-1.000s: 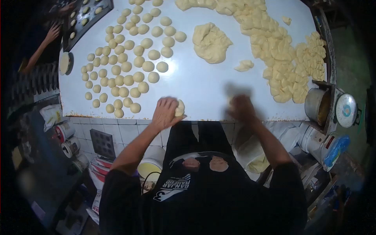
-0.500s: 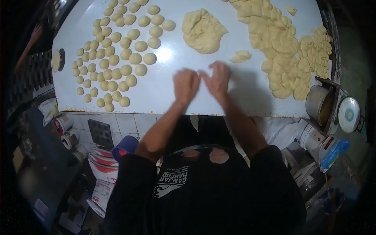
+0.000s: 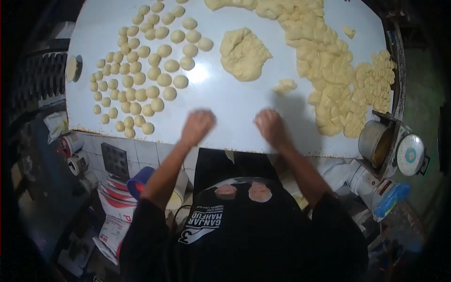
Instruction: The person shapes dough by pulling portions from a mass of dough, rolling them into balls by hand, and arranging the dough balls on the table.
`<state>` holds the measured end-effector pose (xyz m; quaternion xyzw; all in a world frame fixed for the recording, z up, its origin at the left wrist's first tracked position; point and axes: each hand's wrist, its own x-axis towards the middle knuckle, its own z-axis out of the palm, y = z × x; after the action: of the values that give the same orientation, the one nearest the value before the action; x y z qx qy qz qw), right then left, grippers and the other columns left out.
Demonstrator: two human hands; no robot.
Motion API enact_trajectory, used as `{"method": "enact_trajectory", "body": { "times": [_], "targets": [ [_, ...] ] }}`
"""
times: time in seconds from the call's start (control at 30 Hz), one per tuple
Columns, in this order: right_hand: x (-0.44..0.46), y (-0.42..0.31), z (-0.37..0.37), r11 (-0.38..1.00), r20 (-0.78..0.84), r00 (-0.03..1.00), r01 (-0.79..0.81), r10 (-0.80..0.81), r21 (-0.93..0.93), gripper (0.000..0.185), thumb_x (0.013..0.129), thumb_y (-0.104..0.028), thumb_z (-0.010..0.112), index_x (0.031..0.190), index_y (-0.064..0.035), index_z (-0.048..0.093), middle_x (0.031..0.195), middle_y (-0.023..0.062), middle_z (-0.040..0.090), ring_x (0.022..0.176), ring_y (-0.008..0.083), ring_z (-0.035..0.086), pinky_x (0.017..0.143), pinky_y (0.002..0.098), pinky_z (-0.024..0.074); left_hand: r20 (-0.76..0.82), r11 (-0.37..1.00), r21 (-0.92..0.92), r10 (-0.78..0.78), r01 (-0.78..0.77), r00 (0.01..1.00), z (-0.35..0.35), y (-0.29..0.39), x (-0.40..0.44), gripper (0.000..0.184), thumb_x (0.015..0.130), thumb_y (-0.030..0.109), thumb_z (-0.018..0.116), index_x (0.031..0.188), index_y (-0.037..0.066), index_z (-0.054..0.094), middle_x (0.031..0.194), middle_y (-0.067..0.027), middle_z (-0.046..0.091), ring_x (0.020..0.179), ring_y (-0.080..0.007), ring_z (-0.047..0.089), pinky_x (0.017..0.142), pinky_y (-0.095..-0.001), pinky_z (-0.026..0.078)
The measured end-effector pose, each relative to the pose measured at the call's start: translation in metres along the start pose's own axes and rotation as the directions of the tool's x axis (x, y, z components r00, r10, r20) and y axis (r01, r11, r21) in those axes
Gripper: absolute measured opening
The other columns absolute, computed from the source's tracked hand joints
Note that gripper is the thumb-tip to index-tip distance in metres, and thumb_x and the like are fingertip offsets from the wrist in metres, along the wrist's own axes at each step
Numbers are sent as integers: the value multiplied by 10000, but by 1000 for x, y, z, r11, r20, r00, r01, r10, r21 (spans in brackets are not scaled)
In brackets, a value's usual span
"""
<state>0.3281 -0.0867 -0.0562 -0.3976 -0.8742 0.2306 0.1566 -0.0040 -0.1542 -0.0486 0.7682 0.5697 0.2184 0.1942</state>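
Note:
My left hand (image 3: 199, 127) is curled palm down at the near part of the white table, its fingers smeared by motion. Opposite it, my right hand (image 3: 271, 126) is also curled with the fingers bent in. Whatever lies under either palm is hidden. Left of my left hand are many round dough balls (image 3: 164, 80). Beyond both hands sits a large lump of dough (image 3: 244, 55). A small loose dough piece (image 3: 284, 86) lies just past my right hand, and a long heap of cut dough pieces (image 3: 324, 70) covers the right side.
The white table (image 3: 230, 127) has a rusty near edge. A metal pot (image 3: 374, 140) and a round-dial scale (image 3: 410, 154) stand off its right corner. Below left are a purple container (image 3: 140, 181) and printed sacks (image 3: 114, 225). A small dish (image 3: 72, 69) sits at the left edge.
My hands have moved apart from being close together, left hand leftward and right hand slightly right. My right hand's fingers have curled in. The view has shifted, so the table sits lower.

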Motion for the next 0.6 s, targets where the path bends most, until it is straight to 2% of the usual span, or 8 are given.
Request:
{"method": "enact_trajectory", "body": {
  "times": [0.03,0.1,0.2,0.27,0.33,0.4,0.5,0.6],
  "targets": [
    [13,21,8,995,63,998,12,-6,-95,200,918,-188,781,1051,-70,689,1085,171,638,1016,370,638,878,519,523,85,977,149,-167,153,982,-13,-7,17,207,920,198,789,1068,98,684,1123,-103,670,1108,-360,607,956,-499,467],
    [112,-6,-39,950,-242,926,-249,290,188,143,983,-156,703,1054,-44,649,1034,189,623,976,398,633,879,510,536,-137,968,109,-209,224,968,-2,10,54,318,908,235,816,1143,74,674,1175,-136,660,1160,-379,585,998,-503,457],
    [176,0,-51,988,-431,899,-12,79,157,138,1002,-141,672,1060,-27,619,1061,182,650,984,427,641,842,534,540,-185,980,-83,-195,183,963,1,49,34,351,916,180,808,1220,61,681,1201,-161,657,1194,-379,586,1029,-494,467],
    [162,12,-26,997,-303,951,-68,55,-30,169,1015,-167,674,1047,-12,616,1054,206,697,975,453,668,829,542,549,-126,982,-128,-153,137,980,-4,20,-8,325,931,160,791,1220,53,686,1201,-171,659,1161,-388,603,1012,-499,486],
    [117,-59,-63,764,92,825,-553,557,333,225,1022,-221,687,1032,-10,611,1014,240,720,956,460,698,823,534,560,-60,960,-241,-160,142,985,-18,-8,4,257,968,83,743,1218,45,696,1162,-196,671,1071,-406,653,928,-495,550],
    [44,-96,-36,659,384,724,-685,573,310,305,1015,-317,713,1051,-27,626,994,247,722,959,453,714,874,499,568,-61,942,-314,-146,120,987,-54,9,83,275,968,73,746,1234,21,697,1131,-185,692,1021,-391,688,872,-453,579],
    [7,-156,-22,548,438,649,-761,622,347,337,1008,-347,734,1057,-28,636,1100,221,728,1018,462,703,913,492,566,-180,955,-284,39,-90,983,-36,21,182,245,970,122,730,1195,31,694,1126,-179,691,992,-404,687,851,-466,583],
    [-9,-154,-1,751,221,824,-566,521,341,354,973,-362,775,1037,-40,642,1082,184,708,1002,442,695,900,494,563,172,993,-51,114,-107,979,-1,12,176,152,956,187,713,1040,72,661,1028,-166,658,941,-371,689,800,-464,569]
  ]
}}
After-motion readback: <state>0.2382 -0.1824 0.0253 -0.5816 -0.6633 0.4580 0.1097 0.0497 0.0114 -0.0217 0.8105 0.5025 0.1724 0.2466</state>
